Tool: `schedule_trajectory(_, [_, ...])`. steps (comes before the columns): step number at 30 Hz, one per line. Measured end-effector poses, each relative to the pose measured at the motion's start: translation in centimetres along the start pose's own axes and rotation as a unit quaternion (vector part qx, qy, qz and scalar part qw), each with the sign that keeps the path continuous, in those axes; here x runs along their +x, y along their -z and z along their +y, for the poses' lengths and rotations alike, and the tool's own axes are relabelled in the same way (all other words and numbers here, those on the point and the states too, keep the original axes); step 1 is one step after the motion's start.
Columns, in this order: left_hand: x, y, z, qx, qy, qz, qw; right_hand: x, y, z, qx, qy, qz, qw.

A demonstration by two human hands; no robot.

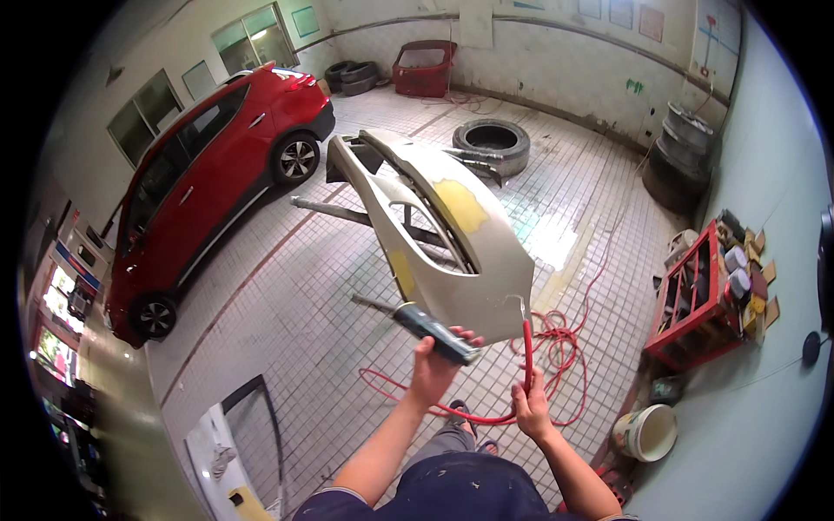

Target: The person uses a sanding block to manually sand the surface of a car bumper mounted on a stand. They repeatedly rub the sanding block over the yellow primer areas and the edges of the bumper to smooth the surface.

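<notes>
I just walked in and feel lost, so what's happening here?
A person holds a dark cylindrical tool in the left hand and a red hose in the right hand. Just ahead is a pale car body panel with yellow patches. A red car stands off to the left.

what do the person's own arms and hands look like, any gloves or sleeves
The left hand and right hand are bare, with no gloves, and no watch shows on either wrist. Both forearms are uncovered. A dark navy sleeve shows at the left arm, matching the navy top.
</notes>
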State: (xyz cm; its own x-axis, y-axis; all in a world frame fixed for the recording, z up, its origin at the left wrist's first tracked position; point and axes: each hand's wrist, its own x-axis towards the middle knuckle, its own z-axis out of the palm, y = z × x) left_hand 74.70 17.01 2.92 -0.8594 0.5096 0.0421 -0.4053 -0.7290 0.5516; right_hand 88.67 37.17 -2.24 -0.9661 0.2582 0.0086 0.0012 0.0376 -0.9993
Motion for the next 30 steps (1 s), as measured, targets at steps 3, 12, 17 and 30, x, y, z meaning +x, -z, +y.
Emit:
schedule_trajectory(3, [1.1,5.7,2.5,-0.040,-0.011,0.079,0.996,4.0,2.1,-1.9,-0.107,0.062,0.015,0.992])
schedule_trajectory(12, [5.7,16.9,3.6,-0.048,-0.060,0.242,0.967,16.4,6.2,-9.0,-0.321,0.096,-0.077,0.939])
schedule_trajectory(17, [9.3,20.2,2.3,0.146,-0.104,0.342,0.922,24.6,6.5,-12.0,-0.415,0.096,-0.137,0.894])
schedule_trajectory(30, [23.9,17.0,-2.1,0.672,-0.174,0.591,0.412,50.2,1.2,-9.1,-0.480,0.359,-0.484,0.638])
